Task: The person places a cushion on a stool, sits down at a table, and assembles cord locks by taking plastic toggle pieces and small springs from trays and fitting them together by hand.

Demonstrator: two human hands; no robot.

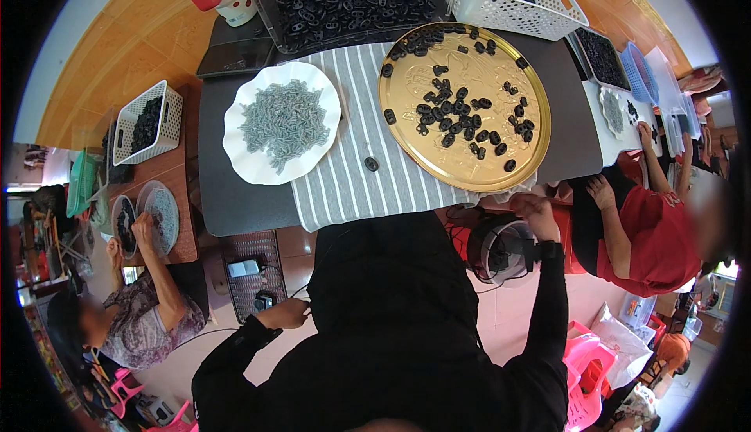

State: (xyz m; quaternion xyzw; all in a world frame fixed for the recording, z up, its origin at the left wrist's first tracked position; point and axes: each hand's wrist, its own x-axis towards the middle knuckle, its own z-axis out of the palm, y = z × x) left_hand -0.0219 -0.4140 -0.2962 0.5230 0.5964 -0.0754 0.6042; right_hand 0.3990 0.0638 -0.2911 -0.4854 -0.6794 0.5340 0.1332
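Your right hand [537, 215], loosely curled, is off the table [223, 197] edge by the clear bucket [479, 254]; your left hand [285, 315] is low beside your thigh; what either holds cannot be told. Black oval parts [447, 107] lie on the gold tray [486, 76]; striped cloth [344, 190] gives open room toward the scalloped plate [235, 146]. Bucket contents are indistinct.

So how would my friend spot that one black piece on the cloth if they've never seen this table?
On the dark table, find the striped cloth, between the white dish on the left and the gold tray on the right. Near the cloth's front edge lies a small oval black piece. Many like it sit in the tray, but it's alone on the cloth.
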